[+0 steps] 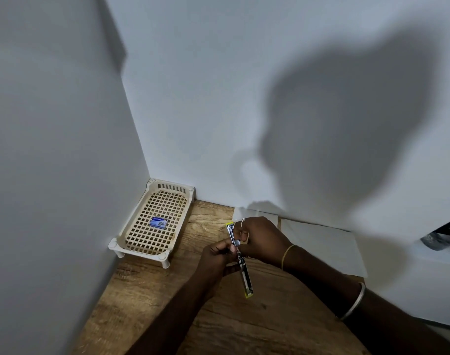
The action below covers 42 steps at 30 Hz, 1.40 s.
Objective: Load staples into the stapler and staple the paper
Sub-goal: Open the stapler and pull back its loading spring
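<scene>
a wooden table (154, 303) bears a cream lattice tray (139, 251) in the corner and white paper sheets (326, 242).

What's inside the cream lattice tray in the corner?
One small blue box lies flat near the middle of the grid floor of the tray. Nothing else shows in it. The box looks closed, so its contents cannot be seen.

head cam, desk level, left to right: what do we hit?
Cream tray → left hand → stapler → right hand → paper sheet → dark object at the right edge.
</scene>
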Each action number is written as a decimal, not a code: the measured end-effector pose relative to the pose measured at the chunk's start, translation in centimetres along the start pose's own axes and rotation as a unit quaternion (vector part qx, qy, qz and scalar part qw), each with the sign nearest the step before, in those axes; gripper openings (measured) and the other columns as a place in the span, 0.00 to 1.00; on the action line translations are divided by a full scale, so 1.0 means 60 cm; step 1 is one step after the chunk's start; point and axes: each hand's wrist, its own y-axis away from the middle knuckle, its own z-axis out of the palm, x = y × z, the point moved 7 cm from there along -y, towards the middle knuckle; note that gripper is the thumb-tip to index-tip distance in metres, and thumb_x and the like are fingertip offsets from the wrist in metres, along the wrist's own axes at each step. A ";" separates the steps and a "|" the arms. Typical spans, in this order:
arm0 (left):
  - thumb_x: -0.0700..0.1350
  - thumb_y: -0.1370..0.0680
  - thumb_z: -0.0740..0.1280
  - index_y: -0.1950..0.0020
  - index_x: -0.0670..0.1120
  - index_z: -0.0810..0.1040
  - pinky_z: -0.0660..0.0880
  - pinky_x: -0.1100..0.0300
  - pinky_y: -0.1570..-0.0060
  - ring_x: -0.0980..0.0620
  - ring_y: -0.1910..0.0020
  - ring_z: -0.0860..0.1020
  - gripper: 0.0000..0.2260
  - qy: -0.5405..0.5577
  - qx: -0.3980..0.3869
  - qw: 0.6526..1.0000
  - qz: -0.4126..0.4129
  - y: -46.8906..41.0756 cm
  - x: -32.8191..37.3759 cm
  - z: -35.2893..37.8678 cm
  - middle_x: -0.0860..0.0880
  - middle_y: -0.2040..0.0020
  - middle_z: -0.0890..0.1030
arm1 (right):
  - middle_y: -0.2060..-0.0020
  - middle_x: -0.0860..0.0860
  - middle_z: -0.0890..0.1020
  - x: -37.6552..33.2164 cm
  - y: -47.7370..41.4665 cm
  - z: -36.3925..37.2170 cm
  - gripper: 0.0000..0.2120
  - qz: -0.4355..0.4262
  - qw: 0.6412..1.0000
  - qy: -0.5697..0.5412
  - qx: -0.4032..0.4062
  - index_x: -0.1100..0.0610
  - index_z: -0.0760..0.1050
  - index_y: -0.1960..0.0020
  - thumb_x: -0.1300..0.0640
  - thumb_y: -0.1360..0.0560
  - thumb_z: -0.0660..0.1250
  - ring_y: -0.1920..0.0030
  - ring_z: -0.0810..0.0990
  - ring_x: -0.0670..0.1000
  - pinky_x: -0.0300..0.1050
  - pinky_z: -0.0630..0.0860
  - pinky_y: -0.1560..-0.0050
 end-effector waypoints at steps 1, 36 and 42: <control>0.36 0.18 0.66 0.45 0.40 0.85 0.82 0.55 0.57 0.52 0.55 0.84 0.08 -0.003 -0.002 1.000 0.000 0.000 -0.001 0.001 0.44 0.51 0.86 | 0.66 0.43 0.77 -0.001 0.000 0.000 0.12 -0.006 1.000 0.005 -0.006 0.44 0.72 0.65 0.46 0.32 0.75 0.64 0.73 0.42 0.39 0.67 0.65; 0.33 0.19 0.66 0.49 0.44 0.86 0.83 0.53 0.58 0.50 0.56 0.86 0.11 0.016 0.000 0.999 -0.047 -0.002 -0.030 0.005 0.45 0.53 0.87 | 0.64 0.55 0.84 0.054 -0.002 -0.019 0.06 0.068 0.983 -0.159 -0.058 0.61 0.79 0.55 0.61 0.27 0.75 0.66 0.86 0.51 0.44 0.83 0.67; 0.33 0.19 0.64 0.43 0.40 0.83 0.83 0.52 0.58 0.49 0.54 0.87 0.09 0.047 0.026 0.996 -0.071 -0.001 -0.058 -0.017 0.43 0.51 0.86 | 0.61 0.61 0.84 0.162 0.058 0.058 0.09 0.251 0.933 -0.252 -0.053 0.67 0.77 0.51 0.64 0.25 0.74 0.65 0.85 0.54 0.50 0.83 0.63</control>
